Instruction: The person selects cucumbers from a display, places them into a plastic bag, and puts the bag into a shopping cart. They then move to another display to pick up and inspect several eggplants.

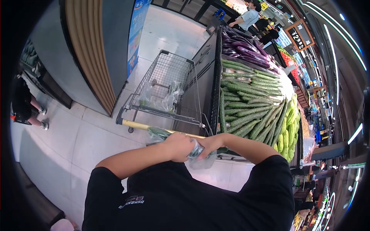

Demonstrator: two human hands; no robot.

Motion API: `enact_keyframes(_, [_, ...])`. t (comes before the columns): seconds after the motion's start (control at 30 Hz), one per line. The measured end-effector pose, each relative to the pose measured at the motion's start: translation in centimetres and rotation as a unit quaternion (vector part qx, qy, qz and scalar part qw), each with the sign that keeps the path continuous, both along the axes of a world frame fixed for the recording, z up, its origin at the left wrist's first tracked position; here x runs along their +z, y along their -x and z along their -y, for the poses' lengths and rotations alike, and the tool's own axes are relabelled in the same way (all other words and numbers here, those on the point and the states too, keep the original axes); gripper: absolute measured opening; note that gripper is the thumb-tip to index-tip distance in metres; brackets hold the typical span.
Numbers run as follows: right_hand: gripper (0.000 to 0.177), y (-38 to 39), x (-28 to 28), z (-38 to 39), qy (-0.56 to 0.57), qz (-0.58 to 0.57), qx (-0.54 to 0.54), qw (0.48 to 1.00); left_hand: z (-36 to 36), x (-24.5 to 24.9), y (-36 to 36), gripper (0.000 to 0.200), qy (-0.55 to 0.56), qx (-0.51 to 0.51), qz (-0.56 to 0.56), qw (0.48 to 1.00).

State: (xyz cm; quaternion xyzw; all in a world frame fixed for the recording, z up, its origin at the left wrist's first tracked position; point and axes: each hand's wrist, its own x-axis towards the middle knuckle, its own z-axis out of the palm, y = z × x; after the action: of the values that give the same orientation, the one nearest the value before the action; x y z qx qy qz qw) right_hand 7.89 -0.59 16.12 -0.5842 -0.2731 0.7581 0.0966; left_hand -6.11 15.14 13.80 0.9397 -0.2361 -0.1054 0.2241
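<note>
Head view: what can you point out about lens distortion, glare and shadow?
Head view: a rounded black border and bowed ceiling lights suggest a very wide lens; head view: those lights burn out to white; head view: a soft shadow darkens the tiled floor towards the left edge; head view: the plastic bag carries a pale sheen.

You see eggplants [248, 50], a person [249, 18] near them, a price sign [299, 35] and red produce [288, 60] beyond them, and, across the floor [169, 32] from them, a blue banner [138, 32].
</note>
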Motion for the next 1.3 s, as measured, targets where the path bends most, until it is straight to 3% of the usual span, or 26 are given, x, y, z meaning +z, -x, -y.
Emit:
enact_keyframes(0.13, [0.098,-2.8,-2.7,-1.6,0.001,-0.090,-0.085,0.992,-3.1,0.0,-3.6,0.044,-0.034,-0.029,-0.018,0.999])
enact_keyframes(0.43, [0.079,-15.2,-3.5,-5.9,-0.047,-0.140,-0.118,0.982,-9.7,0.3,-15.8,0.044,0.006,-0.016,-0.109,0.994])
enact_keyframes(0.5, [0.078,-17.9,-4.3,-6.1,-0.011,-0.140,-0.160,0.977,-11.7,-0.4,-16.3,0.041,0.085,0.112,0.088,0.986])
enact_keyframes(0.57, [0.087,-20.5,-6.3,-5.9,0.007,-0.146,-0.234,0.961,-14.6,-0.2,-15.7,0.045,0.169,0.238,0.127,0.948])
enact_keyframes(0.63, [0.095,-23.1,-8.1,-7.1,-0.007,-0.132,-0.273,0.953,-18.0,-1.3,-13.4,0.051,0.184,0.360,0.114,0.907])
enact_keyframes(0.67, [0.102,-24.0,-9.2,-7.8,-0.015,-0.104,-0.308,0.946,-19.5,-3.4,-12.1,0.052,0.199,0.428,0.097,0.876])
enact_keyframes(0.7, [0.095,-25.0,-10.3,-8.8,-0.017,-0.079,-0.337,0.938,-21.1,-5.7,-10.5,0.052,0.210,0.494,0.082,0.840])
enact_keyframes(0.77, [0.086,-27.9,-15.2,-9.8,-0.022,-0.010,-0.356,0.934,-22.8,-10.9,-6.5,0.055,0.085,0.595,0.043,0.798])
enact_keyframes(0.87, [0.073,-32.2,-23.9,-12.5,-0.013,0.150,-0.342,0.928,-22.5,-14.5,-1.9,0.053,0.000,0.613,-0.066,0.788])
enact_keyframes(0.93, [0.067,-34.0,-30.4,-13.7,0.008,0.222,-0.362,0.905,-21.7,-15.0,-1.0,0.046,0.099,0.682,-0.213,0.692])
enact_keyframes(0.97, [0.067,-34.7,-33.9,-14.1,0.031,0.250,-0.381,0.890,-21.8,-14.9,-1.4,0.046,0.092,0.683,-0.223,0.690])
enact_keyframes(1.03, [0.070,-34.7,-39.4,-14.7,0.035,0.275,-0.405,0.871,-22.2,-14.2,-2.5,0.038,0.170,0.707,-0.347,0.591])
enact_keyframes(1.07, [0.073,-34.6,-41.8,-14.9,0.031,0.311,-0.429,0.847,-21.8,-15.5,-1.7,0.030,0.132,0.702,-0.278,0.643])
enact_keyframes(1.1, [0.073,-34.2,-44.2,-14.9,0.032,0.304,-0.431,0.849,-21.9,-15.5,-1.7,0.030,0.125,0.703,-0.280,0.642])
enact_keyframes(1.17, [0.084,-33.5,-48.3,-15.0,-0.010,0.438,-0.376,0.816,-22.2,-15.5,-2.1,0.024,0.098,0.694,-0.308,0.643])
enact_keyframes(1.2, [0.098,-33.0,-47.2,-16.5,0.017,0.447,-0.351,0.823,-22.1,-15.6,-2.1,0.020,0.100,0.700,-0.296,0.642])
enact_keyframes(1.23, [0.098,-32.8,-47.7,-17.2,0.020,0.440,-0.353,0.825,-22.1,-15.6,-2.1,0.020,0.094,0.699,-0.301,0.642])
enact_keyframes(1.3, [0.113,-32.3,-48.9,-18.1,-0.001,0.515,-0.240,0.823,-22.2,-15.5,-2.5,0.021,0.093,0.711,-0.305,0.627])
